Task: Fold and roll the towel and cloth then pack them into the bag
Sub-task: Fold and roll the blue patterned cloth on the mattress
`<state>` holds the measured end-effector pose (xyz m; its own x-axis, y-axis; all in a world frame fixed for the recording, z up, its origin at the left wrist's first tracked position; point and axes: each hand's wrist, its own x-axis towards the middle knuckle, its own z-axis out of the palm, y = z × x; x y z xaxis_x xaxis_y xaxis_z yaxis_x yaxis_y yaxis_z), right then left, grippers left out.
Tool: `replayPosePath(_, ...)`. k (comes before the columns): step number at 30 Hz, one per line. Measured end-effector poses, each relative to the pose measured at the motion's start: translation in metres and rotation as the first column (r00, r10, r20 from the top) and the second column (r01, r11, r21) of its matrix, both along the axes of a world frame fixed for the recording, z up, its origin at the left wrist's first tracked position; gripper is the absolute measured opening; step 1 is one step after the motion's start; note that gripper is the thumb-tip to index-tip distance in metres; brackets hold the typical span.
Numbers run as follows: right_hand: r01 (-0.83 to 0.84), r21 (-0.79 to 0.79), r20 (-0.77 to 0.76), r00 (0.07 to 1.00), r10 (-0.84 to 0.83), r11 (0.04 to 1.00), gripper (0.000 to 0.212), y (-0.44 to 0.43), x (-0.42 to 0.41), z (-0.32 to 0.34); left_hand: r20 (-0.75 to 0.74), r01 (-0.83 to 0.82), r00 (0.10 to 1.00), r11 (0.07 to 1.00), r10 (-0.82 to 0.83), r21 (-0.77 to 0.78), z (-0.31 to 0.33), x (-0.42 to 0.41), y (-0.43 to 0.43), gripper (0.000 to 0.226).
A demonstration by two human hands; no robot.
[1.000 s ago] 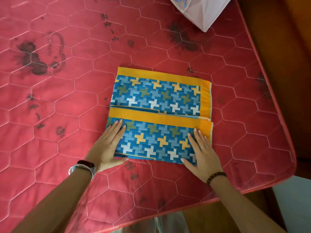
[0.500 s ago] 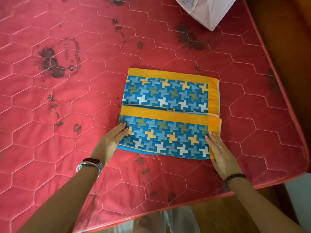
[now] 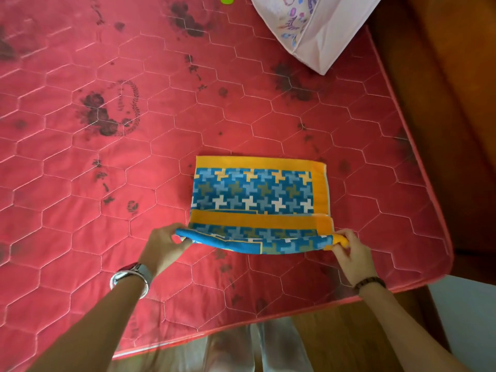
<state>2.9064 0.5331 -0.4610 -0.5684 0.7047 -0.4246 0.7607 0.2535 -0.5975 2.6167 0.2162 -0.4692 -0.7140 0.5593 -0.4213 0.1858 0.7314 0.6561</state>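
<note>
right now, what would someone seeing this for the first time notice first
The eye goes first to the bright blue-and-yellow cloth, folded flat near the right front corner of the red quilted mattress. The left hand and right hand pinch its near corners, with that edge lifted and curled over. A pale printed bag sits at the far right.

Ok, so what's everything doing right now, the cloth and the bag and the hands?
Cloth: folded flat, near edge lifted and curled over, roll just begun.
Left grip: pinches the near left corner of the Cloth.
Right grip: pinches the near right corner.
Bag: on the far corner of the mattress, apart from the Cloth, mouth out of view.
</note>
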Motion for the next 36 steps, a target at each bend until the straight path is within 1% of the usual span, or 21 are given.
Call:
replayPosePath(2, 0.095, -0.021, -0.060, 0.994, -0.096, 0.995, 0.009, 0.005, -0.005, 0.007, 0.119, -0.161, 0.980, 0.987, 0.158, 0.010, 0.005, 0.000, 0.007, 0.020)
replayPosePath(4, 0.140, -0.035, -0.109, 0.984, -0.143, 0.990, 0.015, 0.013, -0.015, 0.011, 0.188, -0.229, 0.957, 0.973, 0.222, 0.016, 0.006, -0.007, 0.016, 0.005)
replayPosePath(6, 0.150, -0.011, -0.141, 0.979, -0.150, 0.989, 0.024, 0.021, -0.032, 0.013, 0.153, -0.255, 0.956, 0.967, 0.249, 0.018, 0.006, -0.015, 0.029, 0.034)
replayPosePath(7, 0.154, 0.014, -0.160, 0.976, -0.150, 0.988, 0.024, 0.026, -0.041, 0.013, 0.129, -0.277, 0.954, 0.960, 0.270, 0.036, 0.006, -0.018, 0.037, 0.042)
replayPosePath(8, 0.163, 0.044, -0.173, 0.973, -0.153, 0.986, 0.023, 0.032, -0.050, 0.011, 0.118, -0.313, 0.945, 0.948, 0.304, 0.063, 0.005, -0.021, 0.046, 0.043)
replayPosePath(10, 0.177, 0.103, -0.171, 0.973, -0.158, 0.979, 0.021, 0.043, -0.068, 0.006, 0.091, -0.376, 0.926, 0.919, 0.367, 0.120, 0.002, -0.026, 0.065, 0.037)
replayPosePath(12, 0.190, 0.147, -0.146, 0.975, -0.168, 0.971, 0.020, 0.055, -0.084, -0.002, 0.041, -0.418, 0.909, 0.902, 0.416, 0.106, -0.008, -0.034, 0.081, 0.030)
replayPosePath(15, 0.176, 0.200, -0.069, 0.984, -0.165, 0.964, 0.018, 0.068, -0.104, -0.012, -0.034, -0.437, 0.898, 0.899, 0.438, 0.041, -0.021, -0.045, 0.097, 0.023)
replayPosePath(17, 0.172, 0.221, -0.022, 0.985, -0.171, 0.960, 0.024, 0.076, -0.114, -0.021, -0.076, -0.429, 0.900, 0.903, 0.429, 0.014, -0.029, -0.052, 0.107, 0.022)
replayPosePath(22, 0.171, 0.255, 0.066, 0.979, -0.193, 0.952, 0.031, 0.090, -0.135, -0.042, -0.199, -0.418, 0.899, 0.902, 0.391, -0.113, -0.045, -0.065, 0.125, 0.030)
replayPosePath(25, 0.178, 0.273, 0.080, 0.975, -0.207, 0.945, 0.034, 0.096, -0.144, -0.055, -0.217, -0.418, 0.898, 0.896, 0.382, -0.154, -0.057, -0.071, 0.131, 0.033)
replayPosePath(29, 0.173, 0.294, 0.128, 0.967, -0.218, 0.940, 0.039, 0.106, -0.155, -0.065, -0.215, -0.436, 0.891, 0.884, 0.399, -0.167, -0.068, -0.076, 0.141, 0.033)
replayPosePath(33, 0.174, 0.316, 0.150, 0.962, -0.230, 0.933, 0.039, 0.112, -0.159, -0.069, -0.241, -0.470, 0.872, 0.865, 0.425, -0.177, -0.074, -0.079, 0.143, 0.034)
replayPosePath(36, 0.206, 0.353, 0.102, 0.961, -0.257, 0.913, 0.033, 0.108, -0.161, -0.062, -0.271, -0.529, 0.831, 0.841, 0.485, -0.117, -0.074, -0.075, 0.146, 0.029)
